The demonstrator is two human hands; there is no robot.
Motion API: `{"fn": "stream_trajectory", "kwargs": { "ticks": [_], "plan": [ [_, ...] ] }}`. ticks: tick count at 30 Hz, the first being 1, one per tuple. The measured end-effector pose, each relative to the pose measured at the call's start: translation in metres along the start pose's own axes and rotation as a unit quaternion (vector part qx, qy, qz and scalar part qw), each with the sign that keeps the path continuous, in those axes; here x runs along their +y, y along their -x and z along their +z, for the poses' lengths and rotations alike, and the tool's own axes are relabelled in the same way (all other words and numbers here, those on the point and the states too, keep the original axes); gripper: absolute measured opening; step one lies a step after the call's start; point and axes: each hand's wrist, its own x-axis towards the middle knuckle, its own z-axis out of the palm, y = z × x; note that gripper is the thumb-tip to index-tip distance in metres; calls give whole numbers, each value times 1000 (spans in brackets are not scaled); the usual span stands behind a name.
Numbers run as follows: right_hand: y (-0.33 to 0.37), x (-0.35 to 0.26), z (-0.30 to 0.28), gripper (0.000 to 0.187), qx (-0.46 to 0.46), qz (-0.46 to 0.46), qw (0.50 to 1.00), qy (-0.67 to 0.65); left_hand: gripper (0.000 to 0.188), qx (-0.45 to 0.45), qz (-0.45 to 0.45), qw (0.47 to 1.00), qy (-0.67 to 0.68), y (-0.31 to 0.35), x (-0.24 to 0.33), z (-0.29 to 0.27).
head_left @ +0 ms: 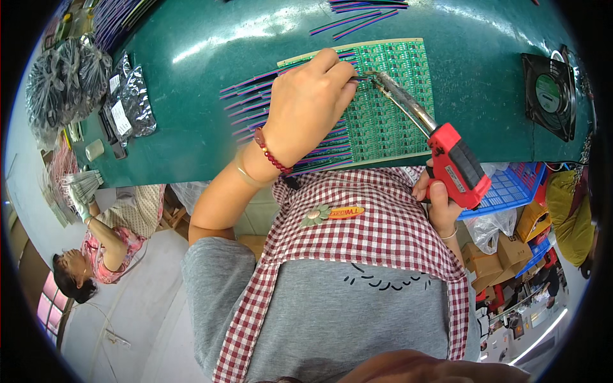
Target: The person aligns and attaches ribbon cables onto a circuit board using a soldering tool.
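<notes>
A panel of small green circuit boards (396, 124) lies on the green bench, with a row of striped ribbon wires (329, 145) running out from its left part. Over those wires is my left hand (310, 102), its fingers pinched on a dark wire end (361, 78) at the boards. My right hand (439, 203) is wrapped round the handle of a red and black soldering gun (456, 166). The gun's metal tip reaches the boards right beside the pinched wire. Whether the tip touches it I cannot tell.
More ribbon wires (357, 24) lie at the bench's far side. A black fan (550, 96) stands at the right edge. Plastic bags (131, 102) and a white roll (94, 150) sit at left. A co-worker (105, 252) handles wires at the left; a blue crate (511, 191) is below right.
</notes>
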Motion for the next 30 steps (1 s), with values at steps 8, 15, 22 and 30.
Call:
{"fn": "stream_trajectory", "kwargs": {
  "ticks": [8, 15, 22, 30],
  "plan": [
    [-3, -4, 1, 36, -25, 2, 1000, 9, 7, -26, -7, 1000, -3, -3, 1, -5],
    [0, -5, -1, 41, -34, 7, 998, 54, 8, -29, -10, 1000, -2, -5, -1, -6],
    [3, 1, -5, 51, -21, -9, 999, 41, 8, -18, 13, 1000, -4, -4, -3, -3],
    [-1, -1, -4, 42, -58, -7, 996, 72, 7, -29, -15, 999, -10, -4, -2, -4]
  ]
}}
